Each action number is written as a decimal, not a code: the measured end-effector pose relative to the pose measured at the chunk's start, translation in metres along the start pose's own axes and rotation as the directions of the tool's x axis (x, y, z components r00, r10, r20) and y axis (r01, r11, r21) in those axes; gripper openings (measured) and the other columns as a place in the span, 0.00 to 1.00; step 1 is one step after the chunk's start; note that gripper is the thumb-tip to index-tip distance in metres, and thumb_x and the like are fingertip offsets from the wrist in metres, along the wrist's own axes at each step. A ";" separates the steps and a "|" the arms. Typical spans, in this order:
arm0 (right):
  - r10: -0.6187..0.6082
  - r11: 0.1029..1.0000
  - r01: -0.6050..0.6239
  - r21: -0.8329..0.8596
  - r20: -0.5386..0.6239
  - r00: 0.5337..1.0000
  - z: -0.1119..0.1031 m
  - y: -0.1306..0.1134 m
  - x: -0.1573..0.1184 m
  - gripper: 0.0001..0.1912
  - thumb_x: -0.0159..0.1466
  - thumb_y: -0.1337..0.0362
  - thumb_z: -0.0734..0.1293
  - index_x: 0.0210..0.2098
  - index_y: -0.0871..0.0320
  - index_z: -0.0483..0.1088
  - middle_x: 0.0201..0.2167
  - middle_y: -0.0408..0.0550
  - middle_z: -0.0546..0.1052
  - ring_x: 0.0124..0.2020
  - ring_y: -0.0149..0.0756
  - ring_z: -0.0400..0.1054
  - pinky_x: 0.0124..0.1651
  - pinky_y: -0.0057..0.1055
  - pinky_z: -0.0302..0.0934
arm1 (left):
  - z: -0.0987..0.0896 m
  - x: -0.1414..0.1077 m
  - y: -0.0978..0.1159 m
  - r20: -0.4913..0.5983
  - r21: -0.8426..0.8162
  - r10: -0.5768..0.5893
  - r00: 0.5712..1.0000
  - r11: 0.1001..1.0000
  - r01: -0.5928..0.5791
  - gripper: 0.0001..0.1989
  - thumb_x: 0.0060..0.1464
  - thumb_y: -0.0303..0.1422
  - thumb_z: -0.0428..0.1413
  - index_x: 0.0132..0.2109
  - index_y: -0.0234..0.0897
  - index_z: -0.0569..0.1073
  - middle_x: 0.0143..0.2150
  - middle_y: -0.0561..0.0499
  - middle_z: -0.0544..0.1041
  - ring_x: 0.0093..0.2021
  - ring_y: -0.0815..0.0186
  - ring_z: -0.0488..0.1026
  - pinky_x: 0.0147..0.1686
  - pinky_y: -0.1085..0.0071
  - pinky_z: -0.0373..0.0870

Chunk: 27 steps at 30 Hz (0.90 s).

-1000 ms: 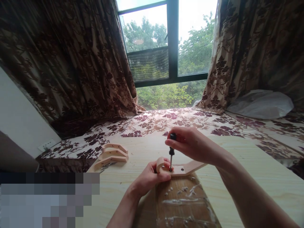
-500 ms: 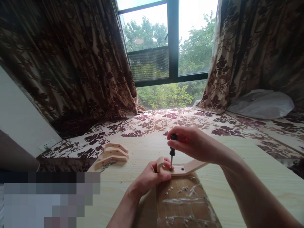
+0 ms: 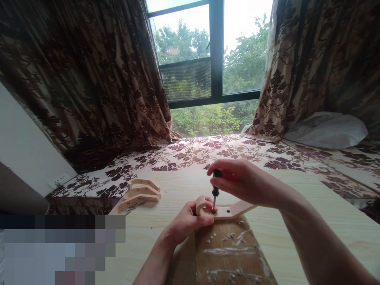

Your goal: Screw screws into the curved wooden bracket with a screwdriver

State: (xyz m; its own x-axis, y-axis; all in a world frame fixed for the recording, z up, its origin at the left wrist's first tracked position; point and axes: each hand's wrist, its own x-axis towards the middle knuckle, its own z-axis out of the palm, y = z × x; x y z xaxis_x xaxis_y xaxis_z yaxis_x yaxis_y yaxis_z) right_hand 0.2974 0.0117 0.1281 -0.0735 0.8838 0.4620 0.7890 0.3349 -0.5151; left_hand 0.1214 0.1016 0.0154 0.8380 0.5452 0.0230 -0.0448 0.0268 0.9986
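Note:
My right hand (image 3: 234, 180) is closed round the black handle of a screwdriver (image 3: 215, 190), which stands nearly upright. Its tip meets a hole near the hooked end of a pale wooden hook-shaped piece (image 3: 236, 209). A second dark hole or screw head shows farther right along that piece. My left hand (image 3: 197, 215) grips the curled end, thumb in front and fingers behind. Beneath the piece is a brown board or box (image 3: 228, 253) with strips of clear tape and several small metal bits, probably screws, on top.
More pale wooden pieces (image 3: 145, 194) lie to the left, with thin metal parts beside them. All rests on a light wood tabletop (image 3: 178, 182). Behind it is a flower-patterned cloth (image 3: 196, 152) below the window, and a white plastic bag (image 3: 326, 128) sits at right.
My right hand's fingers have shifted and loosened slightly on the screwdriver handle, the wrist turning a little. The left hand and the wooden piece have stayed in place.

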 end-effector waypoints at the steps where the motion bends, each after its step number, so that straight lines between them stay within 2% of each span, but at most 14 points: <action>1: -0.019 1.000 0.018 0.023 0.022 1.000 -0.001 -0.002 -0.001 0.07 0.61 0.63 0.63 0.38 0.55 0.71 0.21 0.37 0.68 0.22 0.25 0.57 0.25 0.24 0.50 | 0.000 0.000 0.000 -0.002 -0.001 0.001 1.000 1.000 -0.001 0.10 0.41 0.29 0.63 0.34 0.36 0.74 0.43 0.53 0.70 0.42 0.67 0.65 0.41 0.74 0.59; 4: -0.026 0.999 0.025 0.034 0.020 0.999 -0.001 -0.001 -0.002 0.06 0.62 0.63 0.63 0.36 0.56 0.71 0.22 0.38 0.69 0.23 0.25 0.58 0.26 0.24 0.50 | 0.000 0.000 0.000 -0.005 -0.002 -0.002 1.000 1.000 0.002 0.10 0.41 0.29 0.63 0.34 0.36 0.74 0.43 0.53 0.69 0.41 0.67 0.65 0.41 0.74 0.60; 7: 0.017 0.999 -0.018 -0.033 -0.050 0.999 0.002 0.006 0.002 0.09 0.62 0.61 0.63 0.30 0.58 0.70 0.19 0.39 0.67 0.21 0.25 0.55 0.24 0.25 0.48 | 0.000 0.000 0.000 -0.005 0.000 -0.007 1.000 1.000 0.007 0.11 0.41 0.30 0.63 0.35 0.36 0.75 0.43 0.52 0.70 0.42 0.66 0.66 0.40 0.74 0.60; 10: 0.045 0.996 -0.051 -0.067 -0.090 0.995 0.004 0.006 0.004 0.10 0.62 0.60 0.63 0.29 0.59 0.69 0.18 0.39 0.65 0.20 0.25 0.54 0.23 0.25 0.47 | 0.000 0.000 0.000 -0.003 -0.001 -0.008 1.000 1.000 0.008 0.11 0.40 0.30 0.63 0.35 0.36 0.75 0.44 0.52 0.70 0.43 0.65 0.66 0.40 0.74 0.60; 12: 0.029 0.999 -0.032 -0.043 -0.060 0.998 0.003 0.001 0.003 0.08 0.62 0.61 0.63 0.31 0.58 0.71 0.19 0.38 0.66 0.21 0.25 0.55 0.24 0.25 0.47 | -0.001 0.000 -0.001 -0.005 -0.006 -0.006 1.000 1.000 0.006 0.11 0.40 0.31 0.64 0.35 0.36 0.75 0.44 0.52 0.70 0.43 0.66 0.66 0.40 0.74 0.60; 14: -0.024 1.000 0.024 0.014 0.018 1.000 0.003 -0.006 0.000 0.06 0.62 0.62 0.63 0.33 0.56 0.71 0.21 0.39 0.69 0.22 0.25 0.57 0.25 0.24 0.49 | -0.001 0.000 -0.002 -0.004 -0.014 -0.012 1.000 1.000 0.012 0.11 0.40 0.31 0.64 0.35 0.36 0.75 0.43 0.52 0.70 0.41 0.67 0.66 0.40 0.74 0.60; 17: -0.084 0.994 0.077 0.071 0.091 0.992 0.003 -0.009 -0.002 0.06 0.62 0.63 0.63 0.32 0.56 0.71 0.23 0.39 0.71 0.24 0.26 0.60 0.27 0.25 0.51 | -0.001 0.000 -0.003 -0.001 -0.024 -0.025 1.000 0.999 0.025 0.11 0.41 0.32 0.64 0.35 0.37 0.74 0.40 0.53 0.71 0.38 0.69 0.66 0.39 0.74 0.61; 23: 0.034 0.999 -0.037 -0.039 -0.071 0.997 0.005 0.005 0.004 0.11 0.62 0.58 0.63 0.30 0.59 0.71 0.18 0.39 0.66 0.21 0.26 0.54 0.24 0.26 0.48 | -0.001 0.000 -0.001 0.003 -0.005 0.000 1.000 1.000 0.000 0.11 0.40 0.30 0.63 0.35 0.36 0.75 0.43 0.53 0.70 0.43 0.67 0.65 0.41 0.75 0.60; 25: 0.033 0.999 -0.035 -0.034 -0.059 0.998 0.004 0.003 0.003 0.10 0.62 0.58 0.63 0.31 0.58 0.71 0.19 0.39 0.67 0.21 0.25 0.55 0.24 0.25 0.48 | -0.001 0.000 0.000 0.001 -0.001 0.003 1.000 1.000 -0.003 0.10 0.40 0.29 0.63 0.35 0.36 0.75 0.43 0.53 0.70 0.42 0.67 0.65 0.40 0.75 0.60; 27: -0.007 1.000 0.007 0.020 0.005 1.000 0.003 -0.001 0.000 0.08 0.62 0.59 0.64 0.33 0.57 0.72 0.21 0.39 0.69 0.22 0.25 0.57 0.25 0.25 0.50 | 0.000 0.000 0.000 -0.003 -0.003 0.001 1.000 1.000 -0.001 0.10 0.41 0.29 0.63 0.35 0.37 0.74 0.43 0.54 0.70 0.41 0.68 0.65 0.39 0.75 0.59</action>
State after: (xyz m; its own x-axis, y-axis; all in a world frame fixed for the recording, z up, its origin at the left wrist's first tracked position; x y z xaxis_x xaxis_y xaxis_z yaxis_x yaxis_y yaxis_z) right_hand 0.2945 0.0123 0.1270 -0.0821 0.8833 0.4615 0.7761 0.3472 -0.5265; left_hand 0.1209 0.1019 0.0150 0.8361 0.5481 0.0234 -0.0469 0.0288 0.9985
